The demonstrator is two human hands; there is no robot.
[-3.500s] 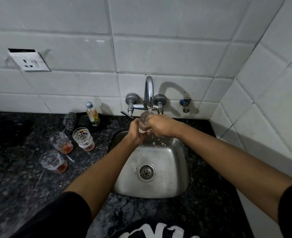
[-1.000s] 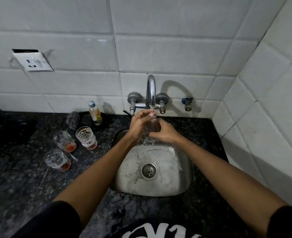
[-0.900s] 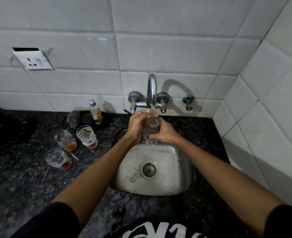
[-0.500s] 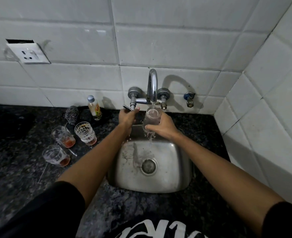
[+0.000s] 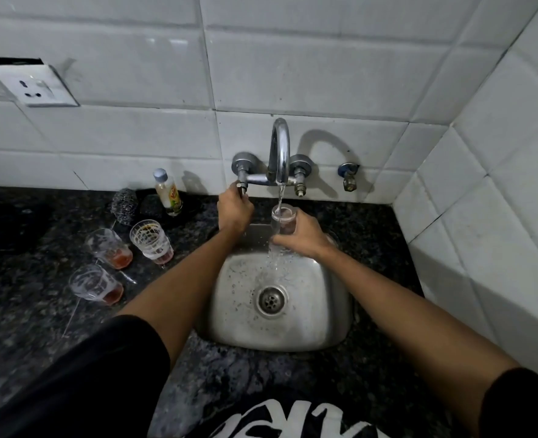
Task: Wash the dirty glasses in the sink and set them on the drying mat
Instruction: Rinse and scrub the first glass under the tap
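The right hand (image 5: 302, 237) curls round a small clear glass (image 5: 282, 220) held upright over the back of the steel sink (image 5: 318, 317), just below the spout of the tap (image 5: 279, 153). A thin stream of water (image 5: 279, 194) falls into its open mouth and spills down its side into the basin toward the drain (image 5: 271, 300). The glass looks nearly clean — see-through walls, a pale rim, a faint pinkish tint low inside.

The left hand (image 5: 234, 210) is at about 10 o'clock from the glass, fingers closed round the left tap handle (image 5: 241, 188).

On the dark speckled surface (image 5: 40, 311), at 9 o'clock from the sink, stand three dirty glasses, well apart from the one being rinsed. The nearest to the sink (image 5: 151, 240) shows brownish rings and white residue on its walls with a little pink liquid at the bottom. Just beside it at 9 o'clock another glass (image 5: 109, 248) holds reddish-orange dregs, and a third glass (image 5: 95, 286) at 7 o'clock from that one holds the same — both smeared with whitish film.

Behind them against the tiled wall (image 5: 293, 74) are a steel scrubber (image 5: 123, 205) and a small bottle (image 5: 168, 194) with a yellow label.
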